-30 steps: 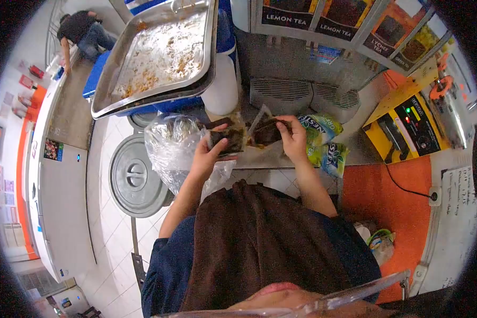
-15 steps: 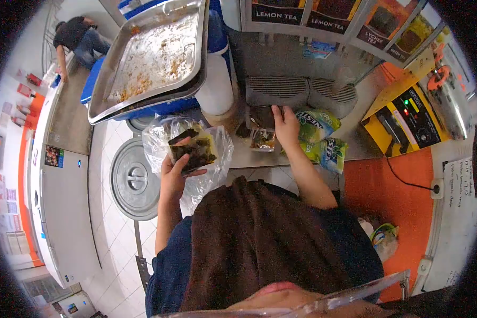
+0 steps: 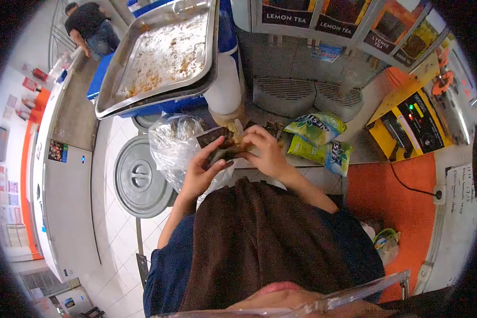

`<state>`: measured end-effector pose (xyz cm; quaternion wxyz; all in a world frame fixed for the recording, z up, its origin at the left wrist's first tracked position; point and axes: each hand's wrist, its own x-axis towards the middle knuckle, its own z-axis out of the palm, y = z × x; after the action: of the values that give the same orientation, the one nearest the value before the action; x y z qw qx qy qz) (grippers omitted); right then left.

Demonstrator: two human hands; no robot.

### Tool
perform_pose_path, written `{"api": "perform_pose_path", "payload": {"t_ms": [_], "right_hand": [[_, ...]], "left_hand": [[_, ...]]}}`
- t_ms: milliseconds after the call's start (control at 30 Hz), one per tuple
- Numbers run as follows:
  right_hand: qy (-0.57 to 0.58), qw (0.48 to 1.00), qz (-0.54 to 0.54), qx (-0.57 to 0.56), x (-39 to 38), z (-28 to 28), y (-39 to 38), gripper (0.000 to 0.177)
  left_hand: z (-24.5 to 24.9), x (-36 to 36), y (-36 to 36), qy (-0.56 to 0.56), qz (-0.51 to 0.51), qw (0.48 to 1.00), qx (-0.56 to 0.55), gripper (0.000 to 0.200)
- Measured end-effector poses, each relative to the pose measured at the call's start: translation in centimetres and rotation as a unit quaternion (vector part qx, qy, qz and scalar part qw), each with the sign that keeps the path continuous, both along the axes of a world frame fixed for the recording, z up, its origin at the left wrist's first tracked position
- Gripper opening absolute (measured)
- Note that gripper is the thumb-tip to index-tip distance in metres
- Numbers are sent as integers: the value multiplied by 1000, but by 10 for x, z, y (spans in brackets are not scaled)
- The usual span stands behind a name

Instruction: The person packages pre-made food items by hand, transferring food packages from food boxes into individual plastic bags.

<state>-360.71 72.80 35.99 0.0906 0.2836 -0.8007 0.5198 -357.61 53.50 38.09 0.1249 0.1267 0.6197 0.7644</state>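
Note:
My left hand (image 3: 199,172) is closed on a small stack of flat dark packets (image 3: 211,139) with clear, yellowish parts. What is inside them I cannot make out. At the stack's right edge, the bent fingers of my right hand (image 3: 269,155) pinch a packet; its fingertips are partly hidden. Below and to the left of the stack hangs a crumpled clear plastic bag (image 3: 169,151). Behind my right hand, another dark packet (image 3: 273,127) lies on the counter. Green and yellow Nestea pouches (image 3: 314,129) lie just to the right of that hand.
A soiled metal tray (image 3: 161,58) rests on blue containers at the back left, beside a white cylindrical container (image 3: 223,87). A drink dispenser with drip trays (image 3: 283,93) stands behind. To the right is a yellow machine (image 3: 416,124). A lidded grey bin (image 3: 140,177) stands on the floor. Another person (image 3: 87,24) bends at the far left.
My right hand has left the packets on the counter and moved left to meet my left hand. My left hand has shifted right and up, off the plastic bag. The view has shifted slightly.

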Motion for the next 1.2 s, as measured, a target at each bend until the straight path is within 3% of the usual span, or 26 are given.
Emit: {"api": "perform_pose_path", "payload": {"t_ms": [33,67,100,167,233,300,333,367,400,433,467,533,567,633,700,733,767,800,867,900,967,1000,1033,1067,1133,1200], "right_hand": [[17,1000,-21,2,-3,-6,1,23],[51,994,-50,-78,-6,-11,1,16],[51,994,-48,-78,-6,-10,3,16],[-21,986,-121,-114,-4,-7,18,17],[-94,982,-144,-83,-9,-11,31,16],[-181,941,-234,163,-17,-14,42,22],[-207,921,-242,223,-21,-22,44,30],[-207,921,-244,223,-22,-34,43,30],[-51,926,-313,207,-22,-48,38,35],[106,904,-371,186,-19,-50,32,40],[106,904,-370,186,-13,-48,30,40],[-62,994,-94,15,3,-24,23,45],[-64,994,-91,17,6,-21,18,45],[-267,950,54,-154,6,-17,10,42],[-293,943,44,-151,-7,-25,18,40],[-253,957,-33,-135,-11,-25,21,36],[-212,964,-109,-117,-15,-25,24,32],[-215,965,-102,-112,-21,-36,31,32],[-11,958,-286,20,-33,-64,40,29],[-10,961,-277,22,-31,-51,32,29],[103,943,-294,116,-15,-16,11,25],[12,987,-160,33,-10,-16,0,20],[-106,994,-4,15,1,-5,-18,18],[-221,963,151,-5,12,9,-40,16],[-109,927,357,26,21,23,-88,16],[-95,935,331,82,23,28,-129,17]], "left_hand": [[-2,-2,0,53,13,998,-32,43],[-4,-4,-1,33,39,999,3,42],[-5,-6,-3,33,41,999,2,42],[-6,-11,-9,-56,77,985,146,42],[-14,-14,-16,-49,81,987,131,41],[-25,-16,-21,33,89,995,-27,43],[-26,-15,-19,32,88,995,-26,43],[-25,-15,-17,104,94,985,-102,50],[-22,-14,-14,176,100,963,-176,58],[-15,-12,-8,176,100,963,-176,58],[-5,-9,0,175,74,964,-184,66],[-12,-9,3,139,17,974,-177,86],[-19,-8,3,136,20,975,-176,86],[-14,-7,11,137,-22,980,-145,87],[-8,2,3,104,-19,987,-119,88],[-10,5,-9,163,1,938,-306,86],[-14,10,-22,211,20,851,-481,85],[-18,15,-34,290,43,759,-582,79],[-19,37,-59,269,28,676,-685,61],[-30,43,-74,263,35,678,-686,61],[-62,50,-101,173,-52,734,-655,37],[-56,55,-103,168,-48,734,-656,37],[-45,61,-100,106,38,833,-541,25],[-35,67,-100,40,122,904,-409,15],[-22,73,-106,16,148,914,-377,13],[-1,77,-117,-4,176,922,-344,12]]}}
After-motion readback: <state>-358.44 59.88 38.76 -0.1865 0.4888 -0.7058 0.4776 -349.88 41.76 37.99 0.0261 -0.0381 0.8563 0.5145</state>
